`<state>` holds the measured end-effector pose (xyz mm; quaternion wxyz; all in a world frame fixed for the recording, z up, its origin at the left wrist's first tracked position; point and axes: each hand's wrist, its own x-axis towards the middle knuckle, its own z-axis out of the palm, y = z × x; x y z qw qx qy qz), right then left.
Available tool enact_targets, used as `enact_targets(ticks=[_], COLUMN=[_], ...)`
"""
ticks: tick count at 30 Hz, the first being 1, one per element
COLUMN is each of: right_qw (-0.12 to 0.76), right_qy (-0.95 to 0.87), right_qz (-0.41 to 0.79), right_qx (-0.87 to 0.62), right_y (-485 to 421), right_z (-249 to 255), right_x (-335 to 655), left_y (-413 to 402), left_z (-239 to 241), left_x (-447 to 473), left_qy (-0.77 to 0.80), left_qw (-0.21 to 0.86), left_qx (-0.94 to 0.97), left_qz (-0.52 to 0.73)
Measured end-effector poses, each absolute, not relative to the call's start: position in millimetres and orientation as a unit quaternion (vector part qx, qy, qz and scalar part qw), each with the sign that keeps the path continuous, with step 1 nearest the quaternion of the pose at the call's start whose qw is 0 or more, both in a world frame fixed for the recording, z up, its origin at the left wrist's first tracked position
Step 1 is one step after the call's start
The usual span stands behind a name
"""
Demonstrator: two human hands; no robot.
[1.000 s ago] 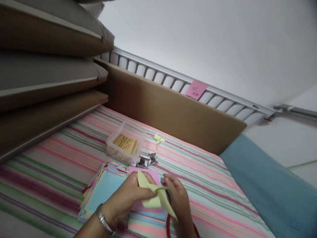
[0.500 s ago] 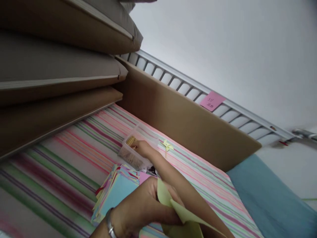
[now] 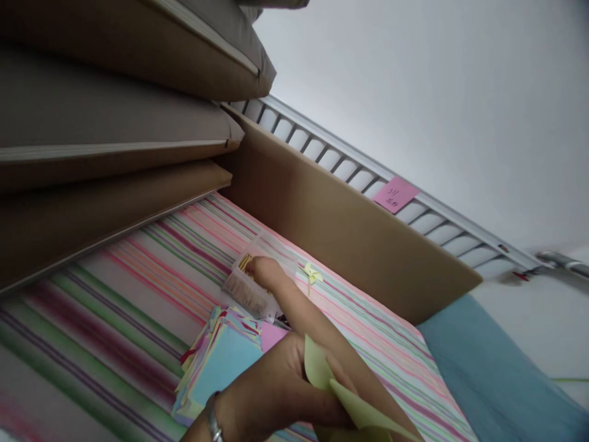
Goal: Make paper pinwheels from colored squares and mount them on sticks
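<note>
Left hand [image 3: 280, 393] pinching folded yellow paper [image 3: 319, 363] between thumb and fingers; paper flaps stick out past the fingertips, lower part cut off by frame edge. Silver bracelet [image 3: 213, 417] on that wrist. Right hand [image 3: 267, 273] down inside clear plastic box [image 3: 243, 296], fingers curled at the thin tan sticks [image 3: 244, 262]; fingertips hidden, cannot tell if it has one gripped. Right forearm passes beyond the left-hand grip. Small yellow paper pinwheel [image 3: 312, 273] lying just right of the right hand, near the box. Stack of colored paper [image 3: 225, 362] just beyond the left wrist, blue sheet on top; pink paper [image 3: 272, 336] beside stack, partly covered by left hand. Striped cloth [image 3: 138, 301] under everything. Brown board [image 3: 350, 215] upright past the right hand; pink note [image 3: 396, 194] above it.
</note>
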<state>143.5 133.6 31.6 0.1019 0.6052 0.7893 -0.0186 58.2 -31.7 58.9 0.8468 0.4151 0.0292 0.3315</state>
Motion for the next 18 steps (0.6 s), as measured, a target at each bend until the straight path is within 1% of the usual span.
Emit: enact_targets(ticks=[4,6,8,10,12,15,18], right_qw=[0.009,-0.040,-0.107,-0.311,-0.442,-0.549,-0.608], right_qy=[0.791,0.778,0.754,0.649,0.532,0.407,0.338], right_qz=[0.021,0.031,0.007,-0.161,-0.270,-0.373,-0.405], right_qx=[0.612,0.626,0.648,0.676,0.670,0.627,0.594], right_y=[112.5,82.3,39.5,-8.9,-53.3,-96.2,-108.5], right_z=[65.6,77.2,77.7,64.7,41.3,3.4,-18.7], right_x=[163.7,181.4,202.7,224.6,242.8,257.1,259.2], left_y=[-34.0,-35.1,-35.8,-35.8,-35.4,-34.9,-36.0], left_z=[59.1,56.9,52.7,46.3,37.8,23.3,10.3], left_x=[60.1,64.4,70.7,78.2,85.9,96.3,104.4], left_qy=[0.040,0.049,0.069,0.103,0.140,0.177,0.202], left_qw=[0.847,0.849,0.842,0.822,0.799,0.773,0.753], left_qx=[0.424,0.428,0.446,0.479,0.509,0.539,0.565], left_qz=[0.318,0.304,0.296,0.291,0.288,0.283,0.272])
